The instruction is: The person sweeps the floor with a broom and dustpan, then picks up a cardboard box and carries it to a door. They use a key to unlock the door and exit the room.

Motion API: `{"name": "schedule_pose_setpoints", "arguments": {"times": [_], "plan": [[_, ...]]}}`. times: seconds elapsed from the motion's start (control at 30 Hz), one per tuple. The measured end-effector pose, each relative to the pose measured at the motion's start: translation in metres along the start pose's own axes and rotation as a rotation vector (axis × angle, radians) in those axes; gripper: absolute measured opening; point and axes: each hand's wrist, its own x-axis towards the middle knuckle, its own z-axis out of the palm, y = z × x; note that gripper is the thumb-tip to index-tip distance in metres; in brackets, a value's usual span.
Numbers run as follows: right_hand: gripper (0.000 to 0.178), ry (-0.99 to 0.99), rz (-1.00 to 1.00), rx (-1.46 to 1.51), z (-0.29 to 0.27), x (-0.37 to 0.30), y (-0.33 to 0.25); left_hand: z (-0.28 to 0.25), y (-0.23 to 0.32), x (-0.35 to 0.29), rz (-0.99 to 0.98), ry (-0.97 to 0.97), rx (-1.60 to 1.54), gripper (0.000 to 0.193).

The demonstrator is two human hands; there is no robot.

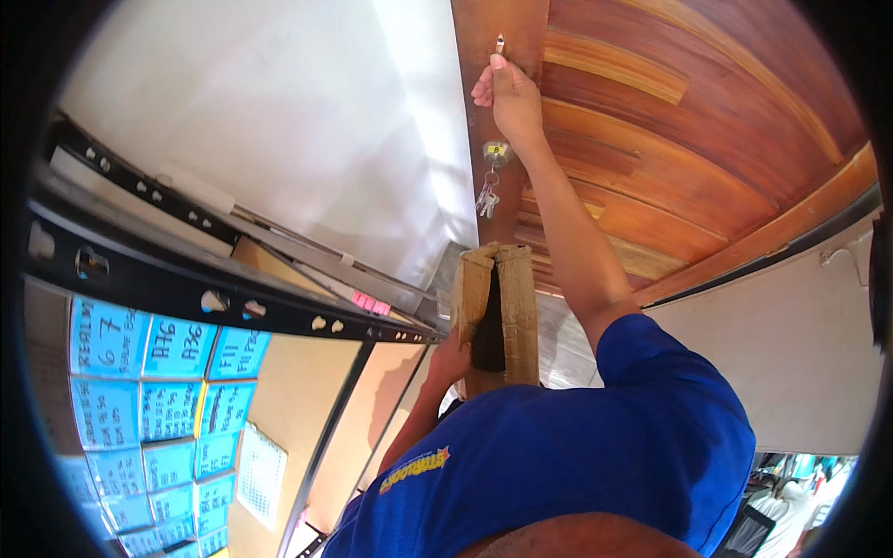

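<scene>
Pinching, the right hand's (514, 98) fingers are closed on a small, elongated, shiny fitting (500, 44) at the brown wooden door (651, 139), pointing beyond them; the farther left hand (451, 360), grip unclear, touches a brown cardboard box (519, 316).

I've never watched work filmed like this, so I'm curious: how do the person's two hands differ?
The right hand reaches far out by the wooden door; the left hand is nearer the body, at the cardboard box.
The right hand's thumb and curled fingers show, at a small object I can't identify; the left hand's fingers are mostly hidden.
Both hands are bare.
</scene>
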Motion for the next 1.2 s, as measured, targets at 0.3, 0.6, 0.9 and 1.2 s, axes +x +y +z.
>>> {"name": "schedule_pose_setpoints", "arguments": {"times": [0.3,0.6,0.9,1.2], "plan": [[0.047,-0.07,0.024,-0.023,0.005,-0.059,-0.038,0.027,-0.045,-0.038,-0.085,-0.122,0.007,0.043],[0.045,-0.014,0.062,0.07,0.015,-0.175,-0.094,0.015,-0.107,-0.111,0.192,-0.48,0.344,0.042],[0.049,0.061,0.06,0.089,-0.011,-0.317,-0.164,0.037,-0.113,-0.159,0.252,-0.602,0.576,0.028],[0.048,0.17,0.063,0.15,-0.055,-0.442,-0.229,0.094,-0.11,-0.229,0.668,-0.763,0.869,0.036]]}}
